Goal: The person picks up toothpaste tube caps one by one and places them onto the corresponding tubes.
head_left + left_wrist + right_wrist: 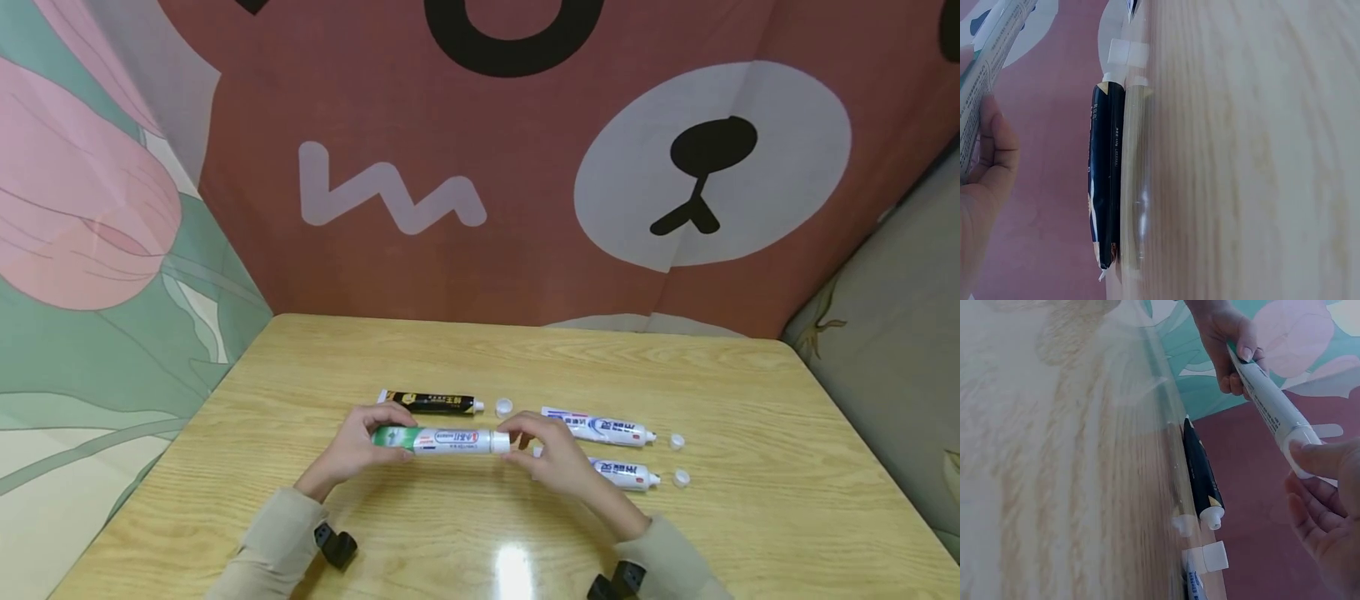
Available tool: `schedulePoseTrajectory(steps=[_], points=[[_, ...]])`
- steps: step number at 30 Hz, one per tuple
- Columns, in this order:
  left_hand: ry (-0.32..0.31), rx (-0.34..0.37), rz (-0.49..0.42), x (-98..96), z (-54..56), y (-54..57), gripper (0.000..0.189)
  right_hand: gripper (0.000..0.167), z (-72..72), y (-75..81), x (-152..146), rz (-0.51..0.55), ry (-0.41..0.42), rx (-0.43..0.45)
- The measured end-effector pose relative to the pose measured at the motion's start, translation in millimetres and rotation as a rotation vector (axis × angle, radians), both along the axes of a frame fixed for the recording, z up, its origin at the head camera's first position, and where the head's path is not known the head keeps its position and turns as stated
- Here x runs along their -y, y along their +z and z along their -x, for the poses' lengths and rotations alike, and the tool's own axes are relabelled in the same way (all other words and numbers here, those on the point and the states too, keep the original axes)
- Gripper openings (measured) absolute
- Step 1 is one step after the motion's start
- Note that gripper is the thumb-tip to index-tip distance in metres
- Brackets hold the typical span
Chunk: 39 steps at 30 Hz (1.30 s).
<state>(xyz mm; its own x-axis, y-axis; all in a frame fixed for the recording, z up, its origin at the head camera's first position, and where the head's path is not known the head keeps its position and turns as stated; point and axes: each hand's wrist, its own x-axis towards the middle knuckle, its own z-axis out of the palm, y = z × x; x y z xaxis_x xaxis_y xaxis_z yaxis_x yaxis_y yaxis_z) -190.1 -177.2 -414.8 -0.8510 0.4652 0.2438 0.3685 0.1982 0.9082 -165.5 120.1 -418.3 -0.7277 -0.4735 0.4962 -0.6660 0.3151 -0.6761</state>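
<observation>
My left hand [366, 440] grips the green crimped end of a white-and-green toothpaste tube [453, 441], held level above the table. At its other end, the thumb and fingers of my right hand [555, 457] pinch the white cap [500, 442], which sits on the tube. Behind the tube lies a black toothpaste tube [435, 403], its nozzle bare and pointing right. The right wrist view shows the capped end [1300, 450] between thumb and fingers. To the right lie two white-and-blue toothpaste tubes, one farther back [600, 427] and one nearer [626, 474], partly hidden by my right hand.
Loose white caps stand on the wooden table [300, 367]: one by the black tube [503, 407], and two at the right, a far cap [677, 442] and a near cap [681, 477]. A printed cloth [420, 283] hangs behind the table's back edge.
</observation>
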Motion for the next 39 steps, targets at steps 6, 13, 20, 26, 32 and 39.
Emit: schedulePoseTrajectory(steps=[6, 13, 20, 26, 32, 39], points=[[-0.007, -0.009, 0.005, 1.3, -0.4, -0.2, 0.034, 0.039, 0.0, -1.5, -2, -0.001, 0.002, 0.033], [0.012, -0.004, 0.022, 2.9, -0.6, 0.1, 0.033, 0.025, -0.3, 1.9, -4, -0.061, -0.002, 0.127], [-0.008, -0.027, 0.015, -1.8, -8.3, 13.5, 0.030, 0.039, -4.6, 8.1, 3, 0.013, -0.012, 0.103], [0.004, -0.015, 0.024, -2.3, -7.3, 12.9, 0.030, 0.029, -0.8, 0.4, -4, -0.009, 0.010, 0.172], [0.015, 0.002, 0.028, 1.4, -0.6, 1.2, 0.033, 0.025, -1.1, -1.7, 1, 0.029, -0.029, 0.097], [0.003, 0.001, 0.013, 1.3, -0.5, 0.5, 0.033, 0.043, -1.7, -4.0, 1, 0.055, -0.033, 0.096]])
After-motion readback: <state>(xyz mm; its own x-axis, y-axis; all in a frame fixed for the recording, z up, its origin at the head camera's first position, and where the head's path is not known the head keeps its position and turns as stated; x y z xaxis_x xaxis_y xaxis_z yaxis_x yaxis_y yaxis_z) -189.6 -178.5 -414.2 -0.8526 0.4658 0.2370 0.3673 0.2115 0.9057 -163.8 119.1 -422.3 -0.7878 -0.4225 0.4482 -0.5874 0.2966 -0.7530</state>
